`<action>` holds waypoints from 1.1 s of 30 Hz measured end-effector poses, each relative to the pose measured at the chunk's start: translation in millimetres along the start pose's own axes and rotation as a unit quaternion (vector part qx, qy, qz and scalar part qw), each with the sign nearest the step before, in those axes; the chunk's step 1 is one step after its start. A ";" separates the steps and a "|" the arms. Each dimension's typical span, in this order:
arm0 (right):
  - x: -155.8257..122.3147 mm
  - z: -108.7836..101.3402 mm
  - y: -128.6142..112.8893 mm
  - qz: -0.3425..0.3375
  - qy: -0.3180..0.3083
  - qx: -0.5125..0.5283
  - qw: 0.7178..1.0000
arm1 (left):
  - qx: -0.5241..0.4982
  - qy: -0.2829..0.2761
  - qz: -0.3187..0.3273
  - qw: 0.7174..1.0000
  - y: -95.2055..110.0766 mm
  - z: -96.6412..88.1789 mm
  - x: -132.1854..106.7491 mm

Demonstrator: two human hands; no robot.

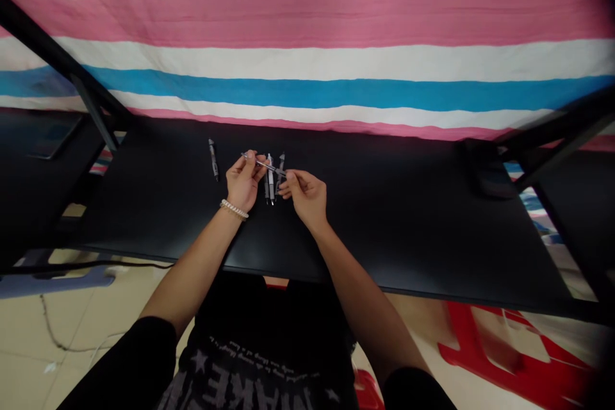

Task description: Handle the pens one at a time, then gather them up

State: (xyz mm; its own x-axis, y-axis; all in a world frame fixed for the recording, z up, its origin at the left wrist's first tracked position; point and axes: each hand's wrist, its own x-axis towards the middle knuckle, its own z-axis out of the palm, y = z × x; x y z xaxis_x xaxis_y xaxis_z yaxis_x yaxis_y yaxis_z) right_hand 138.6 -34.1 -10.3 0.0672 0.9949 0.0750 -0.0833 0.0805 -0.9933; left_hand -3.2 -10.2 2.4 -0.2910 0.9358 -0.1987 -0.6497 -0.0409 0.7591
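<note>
Pen is up, with left hand and right hand each keeping a pinched grip on it; more pens lie on the table.

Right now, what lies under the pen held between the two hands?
Under the held pen, a few pens lie side by side on the black table. The left hand and right hand hide parts of them, so their number is unclear.

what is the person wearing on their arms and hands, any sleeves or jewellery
No gloves on either hand. The left hand has a pale beaded bracelet at its wrist; the right hand has nothing at its wrist. The left sleeve and right sleeve are black and short, leaving both forearms uncovered.
</note>
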 end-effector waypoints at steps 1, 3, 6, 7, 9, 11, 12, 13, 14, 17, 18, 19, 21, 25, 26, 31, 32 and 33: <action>0.1 -0.3 -0.2 -0.010 0.003 0.000 1.000 | 0.000 0.003 0.005 1.000 0.4 -0.1 0.0; 0.3 -1.3 -0.8 -0.020 0.000 -0.009 1.000 | 0.003 0.010 0.012 1.000 1.4 -0.1 -0.3; 0.4 -2.3 -1.4 0.014 -0.032 -0.026 0.999 | 0.014 0.010 0.016 1.000 3.1 0.3 -0.8; 0.5 -2.4 -1.6 0.016 -0.033 -0.023 0.999 | 0.016 0.008 0.017 1.000 3.5 0.2 -0.9; 0.6 -2.5 -1.9 0.001 -0.025 -0.012 1.000 | 0.016 0.009 0.022 1.000 4.2 -0.1 -0.8; 0.6 -2.8 -2.5 0.002 -0.038 -0.009 0.999 | 0.013 0.006 0.026 1.000 4.6 -0.4 -0.7; 0.4 -3.1 -2.9 0.008 -0.046 -0.009 0.999 | 0.012 0.003 0.027 1.000 4.7 -0.3 -0.8; 0.2 -3.4 -3.3 0.011 -0.047 -0.008 0.999 | 0.011 -0.001 0.027 1.000 4.8 -0.1 -1.0; -0.2 -3.6 -3.6 0.010 -0.042 -0.006 0.999 | 0.012 -0.003 0.025 1.000 4.9 0.3 -1.2; -1.4 -3.7 -4.0 0.003 -0.028 -0.010 1.000 | 0.019 -0.001 0.018 1.000 4.8 1.8 -2.3; -1.8 -3.5 -4.0 0.008 -0.031 -0.017 0.999 | 0.021 0.000 0.017 1.000 4.7 2.1 -2.6; -2.2 -3.3 -4.1 0.012 -0.033 -0.022 0.999 | 0.022 0.000 0.017 1.000 4.5 2.1 -2.8; -2.7 -3.3 -4.9 0.011 -0.036 -0.023 0.999 | 0.022 -0.003 0.022 1.000 3.9 1.4 -2.9; -3.2 -6.2 -9.7 0.027 -0.075 -0.047 0.996 | 0.030 -0.013 0.019 0.999 3.1 -1.4 -2.7; -3.2 -7.2 -10.9 0.031 -0.086 -0.057 0.994 | 0.030 -0.018 0.013 0.999 3.3 -1.8 -2.6; -2.4 -7.9 -11.2 0.008 -0.126 -0.067 0.990 | 0.007 -0.058 -0.032 0.998 12.6 0.6 -2.8; -1.8 -7.2 -10.1 -0.005 -0.120 -0.069 0.990 | -0.006 -0.061 -0.048 0.997 16.4 1.4 -3.2; -1.1 -6.7 -8.9 -0.017 -0.112 -0.073 0.991 | -0.022 -0.062 -0.068 0.995 20.6 2.0 -3.7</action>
State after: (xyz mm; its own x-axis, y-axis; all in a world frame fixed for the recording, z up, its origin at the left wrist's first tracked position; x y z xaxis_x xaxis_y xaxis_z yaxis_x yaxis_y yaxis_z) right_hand 145.9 -36.3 -2.2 -0.1561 0.9816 0.1100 0.0603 0.1206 -0.9909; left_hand -14.1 -13.9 20.0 -0.1108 0.9698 -0.2175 -0.7083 0.0764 0.7018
